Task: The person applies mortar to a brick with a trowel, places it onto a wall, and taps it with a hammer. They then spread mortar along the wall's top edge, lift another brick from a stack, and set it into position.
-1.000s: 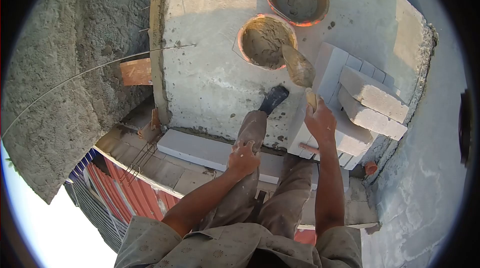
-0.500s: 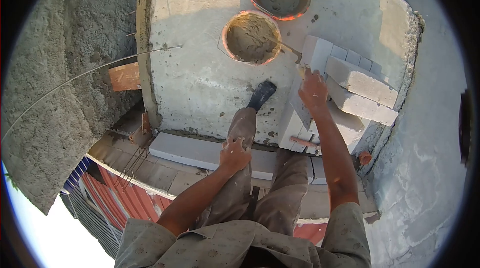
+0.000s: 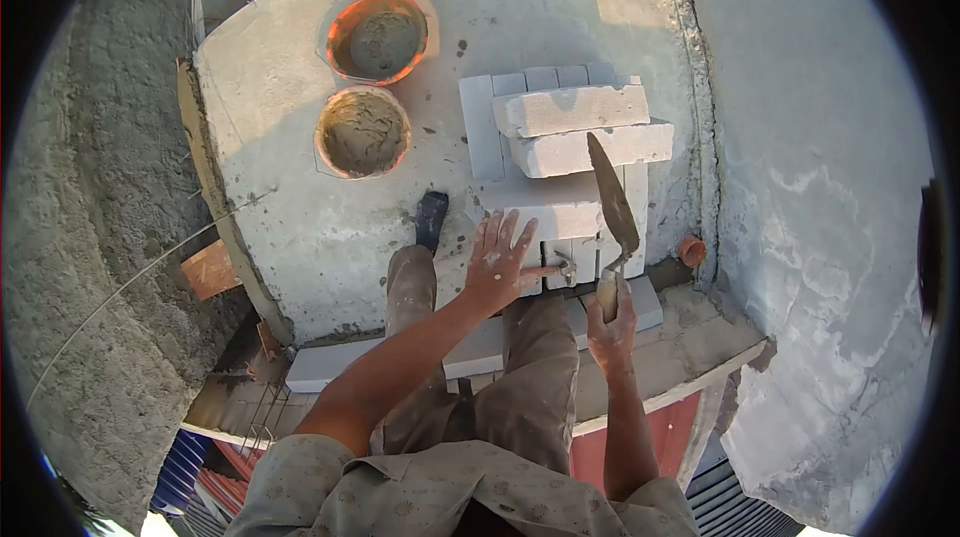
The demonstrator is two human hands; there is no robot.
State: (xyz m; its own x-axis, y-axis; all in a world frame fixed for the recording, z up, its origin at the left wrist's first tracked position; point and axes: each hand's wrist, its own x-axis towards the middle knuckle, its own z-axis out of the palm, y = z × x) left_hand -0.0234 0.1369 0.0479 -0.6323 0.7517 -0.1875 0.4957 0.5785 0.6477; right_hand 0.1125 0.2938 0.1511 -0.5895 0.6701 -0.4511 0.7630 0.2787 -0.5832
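My right hand [image 3: 610, 327] grips the wooden handle of a trowel [image 3: 615, 202]. Its mortar-stained blade points away from me, edge tilted, in front of the block stack. My left hand [image 3: 497, 262] is spread flat at the left end of a pale block [image 3: 560, 212], fingertips right at its near edge. Beside my left thumb, a small hammer-like tool [image 3: 566, 270] lies on the lower blocks. Two more rough-faced white blocks [image 3: 595, 149] rest on top of the stack farther back.
Two orange-rimmed buckets of mortar, a nearer one [image 3: 407, 142] and a farther one [image 3: 424, 45], stand left of the stack. A row of white blocks [image 3: 335, 365] runs under my legs along the ledge. A short orange pipe [image 3: 692, 252] sticks up at right; a bent rod [image 3: 150, 269] crosses the left side.
My right hand has drawn the trowel back from the nearer bucket and turned its blade up to the right. My left hand has left my knee and spread out by the blocks. The view swung right.
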